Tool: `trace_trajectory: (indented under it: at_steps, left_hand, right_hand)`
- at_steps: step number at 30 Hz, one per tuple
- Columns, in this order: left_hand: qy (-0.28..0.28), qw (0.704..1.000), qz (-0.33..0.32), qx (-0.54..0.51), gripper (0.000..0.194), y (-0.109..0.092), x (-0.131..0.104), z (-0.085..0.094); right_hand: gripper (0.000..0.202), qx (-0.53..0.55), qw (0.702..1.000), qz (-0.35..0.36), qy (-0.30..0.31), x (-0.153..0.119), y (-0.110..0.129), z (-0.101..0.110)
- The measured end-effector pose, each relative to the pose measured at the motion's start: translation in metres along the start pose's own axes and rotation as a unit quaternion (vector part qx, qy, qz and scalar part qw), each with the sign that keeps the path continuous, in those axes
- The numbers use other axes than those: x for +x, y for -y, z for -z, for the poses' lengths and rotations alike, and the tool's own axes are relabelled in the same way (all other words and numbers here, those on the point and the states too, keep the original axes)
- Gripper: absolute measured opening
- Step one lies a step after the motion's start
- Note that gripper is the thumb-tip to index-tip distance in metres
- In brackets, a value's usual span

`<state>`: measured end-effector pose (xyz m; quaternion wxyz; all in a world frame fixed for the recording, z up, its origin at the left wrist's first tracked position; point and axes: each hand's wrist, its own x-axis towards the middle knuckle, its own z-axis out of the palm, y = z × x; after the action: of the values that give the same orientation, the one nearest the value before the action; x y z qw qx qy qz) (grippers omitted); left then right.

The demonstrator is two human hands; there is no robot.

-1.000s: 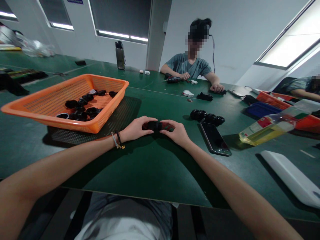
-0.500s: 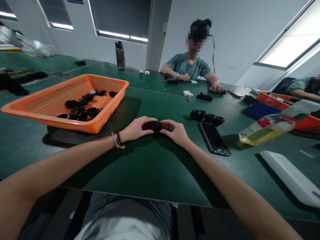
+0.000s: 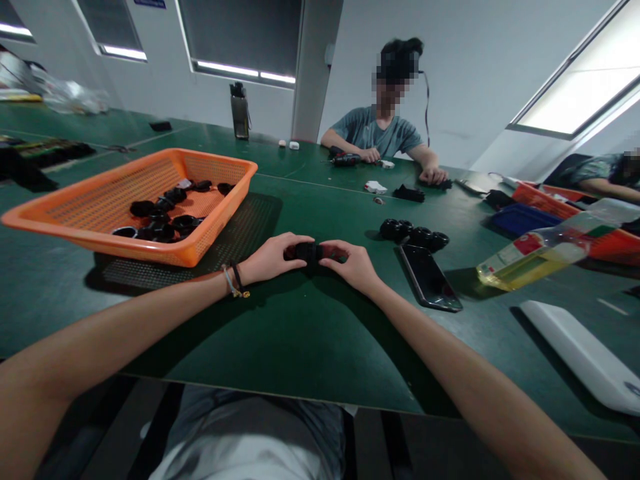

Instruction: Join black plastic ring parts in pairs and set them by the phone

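Observation:
Between my two hands, just above or on the green table, is a small black ribbed cylindrical part. My left hand grips its left end, thumb below and fingers above. At its right end, my right hand pinches it with thumb and fingertips. The fingers hide both ends of the part. To the right lies a cluster of glossy black round parts, touching or close to a dark phone. On the left an orange basket holds several similar black parts.
An oil bottle with yellow liquid and a white oblong case are on the right. Across the table a person sits by a power drill. A dark bottle stands at the back; a blue tray lies far right.
Very little differs. My right fingers have shifted slightly at the black part's right end; both hands otherwise stay in place.

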<state>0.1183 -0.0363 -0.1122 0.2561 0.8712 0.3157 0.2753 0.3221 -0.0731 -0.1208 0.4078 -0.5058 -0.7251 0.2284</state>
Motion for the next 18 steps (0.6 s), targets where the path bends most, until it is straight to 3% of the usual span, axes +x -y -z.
trace_trajectory:
  at_steps: [18]
  left_hand:
    - [0.001,1.000,-0.001,0.006,0.045,0.0003,0.0005,-0.0005]
  right_hand:
    - [0.025,-0.003,1.000,-0.011,0.000,0.0007,0.0009,-0.0001]
